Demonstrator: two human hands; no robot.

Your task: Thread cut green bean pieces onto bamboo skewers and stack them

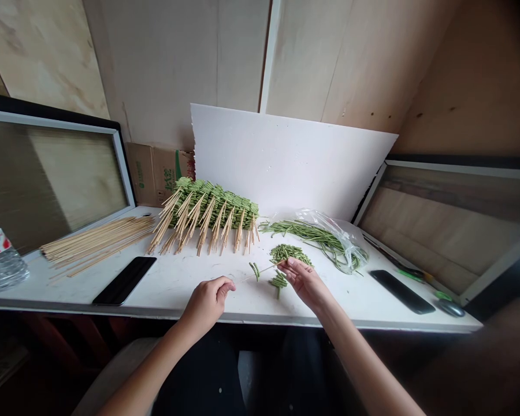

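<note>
My left hand (pixel 210 297) is closed around the near end of a thin bamboo skewer (pixel 265 269), which slants up to the right. Short pieces of green bean (pixel 255 271) are threaded across it around its middle. At the skewer's far end, the thumb and fingers of my right hand (pixel 303 282) are pinched together; what lies between them is too small to tell. Just below that hand, a few cut bean pieces (pixel 278 281) lie on the white table (pixel 238 303). Behind it is a larger heap of cut beans (pixel 289 252).
Finished bean skewers (pixel 216 199) are stacked at the back, sticks forward. Loose bamboo skewers (pixel 99 240) and a black phone (pixel 125 281) lie left, near a water bottle (pixel 2 257). Long beans (pixel 307 231) in a plastic bag, a dark flat object (pixel 402 292) and a mouse (pixel 450 306) are right.
</note>
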